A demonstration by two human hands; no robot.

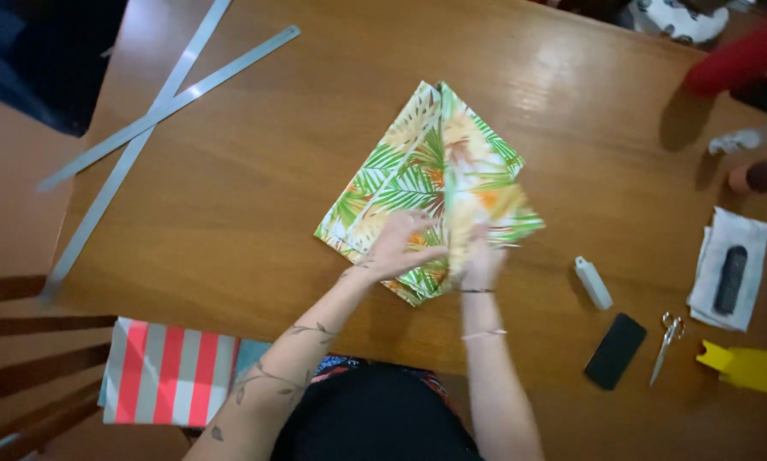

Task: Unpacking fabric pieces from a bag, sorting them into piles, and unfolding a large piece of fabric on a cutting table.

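Observation:
A folded sheet of paper printed with green palm leaves and orange flowers [430,166] lies on the wooden table [255,171], shaped like a kite pointing away from me. My left hand [398,248] presses flat on its near left part, fingers spread. My right hand [483,260] is blurred at the near right flap, fingers on the paper's edge; whether it pinches the flap is unclear.
Two long metal rulers [157,107] lie crossed at the far left. To the right are a small white bottle [593,283], a black phone [615,350], scissors [667,344], a yellow paper piece [750,367] and a dark object on white cloth [730,277]. Striped red-and-white paper [168,373] sits by my lap.

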